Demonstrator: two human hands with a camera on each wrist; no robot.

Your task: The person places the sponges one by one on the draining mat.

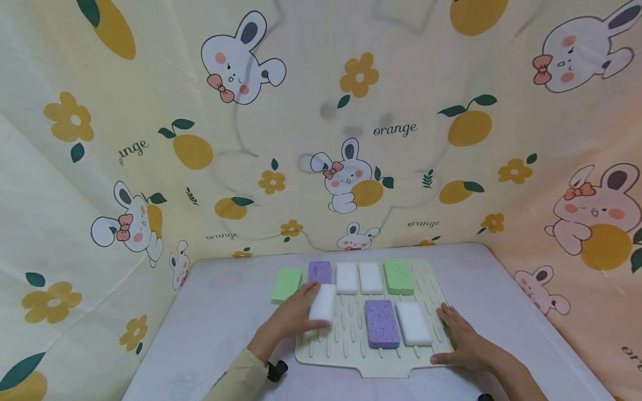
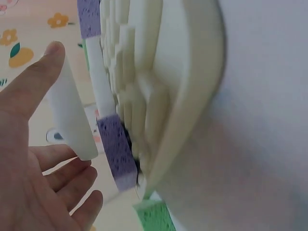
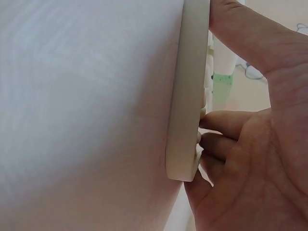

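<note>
My left hand (image 1: 288, 314) pinches a white sponge (image 1: 322, 303) between thumb and fingers. The left wrist view shows this sponge (image 2: 72, 115) raised off the cream ridged drying board (image 1: 336, 337). My right hand (image 1: 468, 341) rests on the board's right edge, fingers spread. On the back of the board stand a purple sponge (image 1: 319, 271), two white sponges (image 1: 346, 278) and a green sponge (image 1: 398, 277). Nearer the front lie another purple sponge (image 1: 382, 324) and a white sponge (image 1: 414, 324), side by side.
Another green sponge (image 1: 287, 285) lies at the board's left edge, partly behind my left hand. The board lies on a white-covered table (image 1: 215, 334). A printed cloth (image 1: 301, 111) with rabbits and oranges hangs around the back and sides.
</note>
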